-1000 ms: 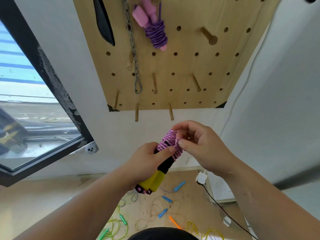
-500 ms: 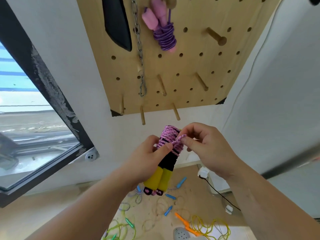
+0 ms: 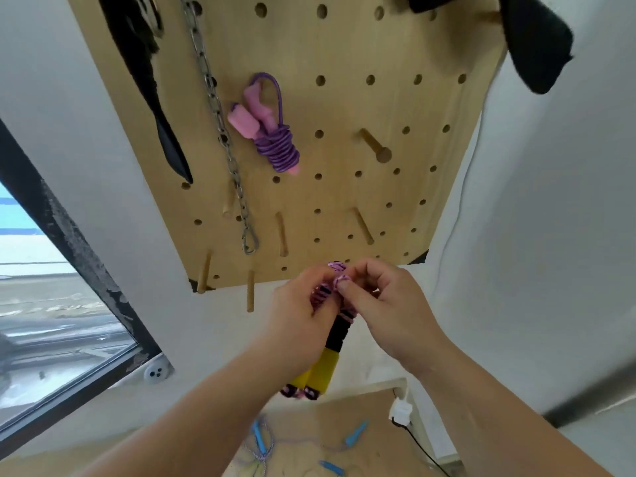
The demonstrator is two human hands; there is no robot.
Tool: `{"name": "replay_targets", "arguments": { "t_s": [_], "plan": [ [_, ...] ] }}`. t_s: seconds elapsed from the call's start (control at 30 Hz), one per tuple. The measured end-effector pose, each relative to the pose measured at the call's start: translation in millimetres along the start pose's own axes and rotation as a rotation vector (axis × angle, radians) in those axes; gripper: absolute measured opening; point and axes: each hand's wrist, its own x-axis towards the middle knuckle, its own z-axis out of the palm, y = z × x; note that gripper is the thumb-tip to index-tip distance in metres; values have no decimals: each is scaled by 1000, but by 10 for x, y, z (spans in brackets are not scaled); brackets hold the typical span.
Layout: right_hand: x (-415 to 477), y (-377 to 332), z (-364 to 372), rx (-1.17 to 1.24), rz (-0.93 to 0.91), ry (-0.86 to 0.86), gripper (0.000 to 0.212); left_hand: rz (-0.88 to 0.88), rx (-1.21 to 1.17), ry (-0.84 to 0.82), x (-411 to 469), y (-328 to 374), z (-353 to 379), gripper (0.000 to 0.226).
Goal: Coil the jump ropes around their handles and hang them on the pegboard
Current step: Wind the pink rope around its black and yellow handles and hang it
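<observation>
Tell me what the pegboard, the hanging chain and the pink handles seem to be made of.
Pegboard: pale wood, probably plywood, matte with faint grain. Chain: metal, grey links with a dull shine. Pink handles: likely foam, judging by the soft matte surface, though plastic is possible.

On the light wooden pegboard (image 3: 344,108), the thick wooden peg (image 3: 373,146) right of centre stands bare amid open board. On the pegboard's left half hang a coiled purple jump rope with pink handles (image 3: 277,146), a steel chain (image 3: 220,125) and a black strap (image 3: 151,87). Thin wooden pegs (image 3: 281,234) jut from its bottom rows.
</observation>
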Motion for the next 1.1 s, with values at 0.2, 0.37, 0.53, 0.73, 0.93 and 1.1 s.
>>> {"name": "replay_targets", "arguments": {
  "t_s": [0.2, 0.37, 0.53, 0.73, 0.93, 1.1],
  "plan": [
    [398, 37, -642, 18, -82, -30, 9, 26, -8, 65, 450, 286, 301, 15],
    [727, 70, -967, 56, -167, -33, 7, 41, 43, 69, 770, 527, 400, 14],
    [1124, 140, -1107, 90, -141, 0, 4, -67, 44, -60, 1260, 647, 340, 11],
    [1428, 206, -1147, -134, -322, 31, 4, -89, 60, -18, 1590, 647, 354, 8],
    [1549, 364, -1148, -459, -624, 126, 7, -79, 68, 37, 1597, 561, 438, 12],
    [1568, 327, -1132, -293, -517, 80, 8, 57, 116, 155, 1597, 601, 518, 13]
  ]
}}
